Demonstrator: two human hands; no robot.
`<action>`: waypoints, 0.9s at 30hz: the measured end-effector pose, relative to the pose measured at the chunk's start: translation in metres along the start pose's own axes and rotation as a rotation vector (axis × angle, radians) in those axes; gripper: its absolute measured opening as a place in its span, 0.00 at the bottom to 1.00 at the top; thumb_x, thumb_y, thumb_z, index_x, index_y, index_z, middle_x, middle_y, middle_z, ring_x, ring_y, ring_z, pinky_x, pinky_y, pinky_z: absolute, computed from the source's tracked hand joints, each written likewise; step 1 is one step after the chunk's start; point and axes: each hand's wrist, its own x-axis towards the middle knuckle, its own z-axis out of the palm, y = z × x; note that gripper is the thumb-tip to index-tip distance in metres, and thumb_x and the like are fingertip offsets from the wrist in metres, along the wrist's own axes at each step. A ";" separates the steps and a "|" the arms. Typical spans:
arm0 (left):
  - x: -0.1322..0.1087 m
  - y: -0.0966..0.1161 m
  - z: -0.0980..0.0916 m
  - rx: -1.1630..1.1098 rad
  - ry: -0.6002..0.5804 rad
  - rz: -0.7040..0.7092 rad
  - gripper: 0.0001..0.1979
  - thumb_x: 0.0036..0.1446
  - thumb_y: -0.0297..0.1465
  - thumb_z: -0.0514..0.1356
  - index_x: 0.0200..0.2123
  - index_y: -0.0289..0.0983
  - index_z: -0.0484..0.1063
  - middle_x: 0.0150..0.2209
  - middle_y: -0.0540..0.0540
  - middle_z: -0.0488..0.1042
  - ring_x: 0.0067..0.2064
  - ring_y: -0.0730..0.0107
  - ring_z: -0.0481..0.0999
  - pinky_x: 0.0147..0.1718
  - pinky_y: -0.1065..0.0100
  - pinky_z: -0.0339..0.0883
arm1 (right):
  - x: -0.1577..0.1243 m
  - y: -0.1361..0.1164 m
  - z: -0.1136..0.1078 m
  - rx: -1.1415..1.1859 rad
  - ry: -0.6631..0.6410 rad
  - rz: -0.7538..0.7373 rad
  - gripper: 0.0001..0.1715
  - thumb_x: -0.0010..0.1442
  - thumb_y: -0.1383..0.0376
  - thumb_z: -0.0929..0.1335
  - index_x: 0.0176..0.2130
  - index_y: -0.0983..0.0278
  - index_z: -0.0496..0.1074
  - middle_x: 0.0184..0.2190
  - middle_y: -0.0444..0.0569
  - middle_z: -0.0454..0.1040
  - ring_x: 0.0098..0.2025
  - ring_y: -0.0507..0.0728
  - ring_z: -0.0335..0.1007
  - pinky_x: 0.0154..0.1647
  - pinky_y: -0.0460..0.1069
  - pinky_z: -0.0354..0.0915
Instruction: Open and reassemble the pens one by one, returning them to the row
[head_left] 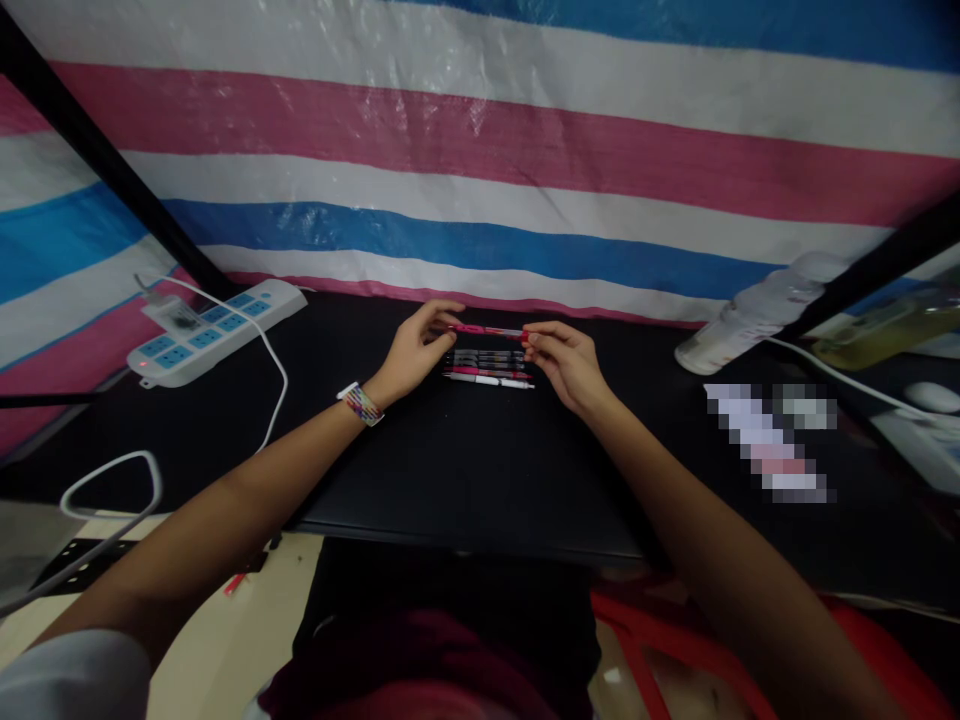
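Observation:
Both my hands hold one pink pen (484, 330) level above the black table (450, 470), at its far middle. My left hand (414, 350) pinches the pen's left end, and a striped band sits on that wrist. My right hand (568, 362) pinches the right end. Just below the held pen, several more pens (487, 368) lie side by side in a row on the table, some dark, one pink, one white.
A white power strip (214, 328) with a white cable lies at the far left. A plastic bottle (757, 312) lies on its side at the far right, beside a blurred-out patch and a white cable. A striped tarp forms the back wall.

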 end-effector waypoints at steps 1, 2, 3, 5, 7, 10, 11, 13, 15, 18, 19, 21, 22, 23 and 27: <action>0.000 -0.001 0.000 0.004 0.000 -0.023 0.12 0.66 0.31 0.64 0.51 0.39 0.80 0.42 0.43 0.85 0.44 0.63 0.84 0.42 0.63 0.76 | 0.000 0.000 0.000 -0.005 -0.001 -0.003 0.10 0.52 0.61 0.82 0.37 0.57 0.86 0.31 0.45 0.80 0.36 0.55 0.75 0.47 0.56 0.77; 0.000 -0.001 -0.001 0.016 0.002 -0.045 0.09 0.69 0.34 0.63 0.47 0.39 0.82 0.37 0.44 0.84 0.40 0.65 0.83 0.41 0.64 0.75 | -0.001 0.000 0.001 -0.009 -0.005 -0.006 0.10 0.52 0.61 0.82 0.37 0.57 0.86 0.31 0.45 0.80 0.36 0.55 0.75 0.47 0.56 0.77; 0.000 -0.002 -0.001 0.037 0.005 -0.062 0.10 0.70 0.36 0.63 0.42 0.38 0.82 0.34 0.45 0.83 0.37 0.66 0.82 0.39 0.64 0.74 | -0.001 0.000 0.001 -0.012 -0.010 -0.008 0.09 0.53 0.61 0.82 0.37 0.56 0.86 0.31 0.45 0.80 0.36 0.55 0.75 0.48 0.56 0.77; 0.000 -0.003 0.000 0.078 0.000 -0.078 0.14 0.70 0.39 0.64 0.35 0.38 0.82 0.30 0.46 0.82 0.32 0.68 0.79 0.35 0.65 0.72 | -0.002 0.000 0.002 -0.011 -0.021 -0.012 0.09 0.53 0.62 0.81 0.37 0.56 0.86 0.31 0.45 0.80 0.35 0.55 0.75 0.48 0.57 0.77; 0.000 -0.003 0.001 0.075 -0.012 -0.071 0.12 0.68 0.38 0.66 0.33 0.39 0.82 0.30 0.46 0.83 0.32 0.69 0.79 0.34 0.66 0.73 | -0.002 0.000 0.002 -0.001 -0.027 -0.007 0.08 0.54 0.63 0.81 0.36 0.56 0.85 0.31 0.45 0.79 0.34 0.54 0.74 0.47 0.56 0.77; -0.001 0.000 0.003 0.001 -0.024 -0.042 0.07 0.64 0.36 0.70 0.39 0.38 0.84 0.37 0.44 0.86 0.37 0.66 0.83 0.40 0.64 0.78 | 0.000 0.002 0.002 0.023 -0.013 0.011 0.05 0.54 0.63 0.79 0.35 0.57 0.85 0.29 0.45 0.77 0.33 0.54 0.71 0.45 0.55 0.76; -0.001 0.001 0.003 -0.019 -0.026 -0.033 0.07 0.62 0.35 0.71 0.41 0.38 0.84 0.39 0.43 0.86 0.39 0.65 0.84 0.42 0.62 0.79 | 0.001 0.003 0.002 0.029 -0.006 0.018 0.04 0.54 0.63 0.79 0.34 0.58 0.84 0.29 0.45 0.76 0.33 0.54 0.70 0.44 0.55 0.75; -0.001 0.005 0.004 -0.033 -0.027 -0.021 0.08 0.62 0.34 0.72 0.43 0.37 0.84 0.42 0.42 0.87 0.43 0.63 0.85 0.46 0.60 0.80 | 0.002 0.004 0.002 0.038 0.004 0.032 0.05 0.54 0.62 0.79 0.34 0.58 0.84 0.28 0.45 0.74 0.33 0.54 0.69 0.43 0.55 0.74; -0.002 0.008 0.003 -0.024 -0.021 -0.014 0.08 0.62 0.34 0.72 0.42 0.37 0.85 0.43 0.41 0.87 0.44 0.62 0.86 0.48 0.59 0.81 | 0.003 0.005 0.002 0.041 0.001 0.042 0.07 0.53 0.61 0.79 0.35 0.59 0.83 0.29 0.45 0.73 0.33 0.54 0.69 0.44 0.55 0.74; -0.002 0.010 0.003 -0.027 0.002 -0.014 0.07 0.62 0.33 0.72 0.43 0.37 0.85 0.43 0.42 0.87 0.45 0.62 0.86 0.50 0.58 0.81 | 0.001 0.001 0.004 0.076 -0.026 0.063 0.11 0.54 0.59 0.79 0.37 0.59 0.82 0.29 0.46 0.72 0.35 0.56 0.69 0.47 0.57 0.74; -0.002 0.010 0.003 -0.037 0.014 -0.016 0.07 0.62 0.33 0.72 0.43 0.37 0.85 0.43 0.42 0.87 0.45 0.62 0.86 0.50 0.58 0.81 | 0.000 -0.001 0.005 0.110 -0.044 0.085 0.12 0.54 0.58 0.78 0.39 0.59 0.82 0.30 0.47 0.72 0.36 0.56 0.70 0.48 0.57 0.74; -0.002 0.010 0.004 -0.059 0.036 -0.013 0.08 0.63 0.33 0.72 0.43 0.37 0.85 0.43 0.42 0.87 0.44 0.63 0.86 0.50 0.59 0.80 | -0.003 -0.007 0.007 0.193 -0.098 0.148 0.18 0.55 0.54 0.75 0.43 0.60 0.83 0.33 0.50 0.75 0.39 0.59 0.73 0.50 0.58 0.75; -0.001 0.009 0.004 -0.067 0.043 -0.009 0.08 0.62 0.33 0.73 0.44 0.37 0.85 0.42 0.43 0.87 0.44 0.64 0.85 0.49 0.60 0.80 | -0.005 -0.010 0.009 0.228 -0.131 0.181 0.21 0.55 0.52 0.74 0.45 0.60 0.83 0.35 0.52 0.77 0.41 0.61 0.74 0.52 0.59 0.75; -0.001 0.009 0.004 -0.073 0.047 -0.005 0.09 0.62 0.34 0.73 0.44 0.37 0.85 0.42 0.43 0.87 0.44 0.64 0.85 0.49 0.60 0.79 | -0.007 -0.013 0.011 0.251 -0.164 0.208 0.25 0.56 0.50 0.73 0.48 0.60 0.83 0.37 0.53 0.79 0.44 0.63 0.76 0.53 0.60 0.75; -0.001 0.009 0.003 -0.065 0.058 -0.003 0.10 0.62 0.35 0.73 0.44 0.37 0.85 0.42 0.43 0.87 0.43 0.64 0.85 0.49 0.61 0.78 | -0.016 -0.020 0.018 0.275 -0.259 0.245 0.31 0.56 0.45 0.73 0.54 0.56 0.80 0.48 0.56 0.83 0.54 0.68 0.77 0.58 0.65 0.75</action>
